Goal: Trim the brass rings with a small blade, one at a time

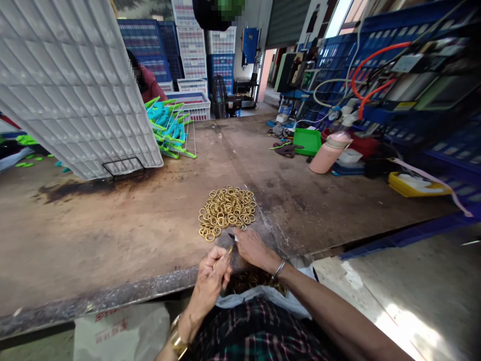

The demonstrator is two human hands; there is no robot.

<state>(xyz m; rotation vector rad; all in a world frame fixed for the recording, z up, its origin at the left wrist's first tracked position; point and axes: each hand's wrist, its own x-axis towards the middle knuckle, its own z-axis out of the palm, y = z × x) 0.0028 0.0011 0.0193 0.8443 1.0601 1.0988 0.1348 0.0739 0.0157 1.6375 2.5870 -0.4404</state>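
Note:
A pile of brass-coloured metal rings (227,208) lies on the wooden table near its front edge. Just in front of the pile, my left hand (214,271) is closed with thumb and fingers pinching one gold ring (230,249). My right hand (254,248), beside it, grips a small knife-like tool (232,236); only its dark pointed tip and a pale bit show, so its exact kind is unclear. The tip points toward the rings. Below both hands, on my lap, a pale sack (259,292) gapes around more dark rings (248,282).
A tall stack of grey ribbed trays (78,90) stands at left, with green and turquoise hangers (171,130) behind it. To the right are a pink bottle (327,154), a green tray (307,141) and a yellow tray (415,185). A person's sleeve (151,82) shows behind the stack.

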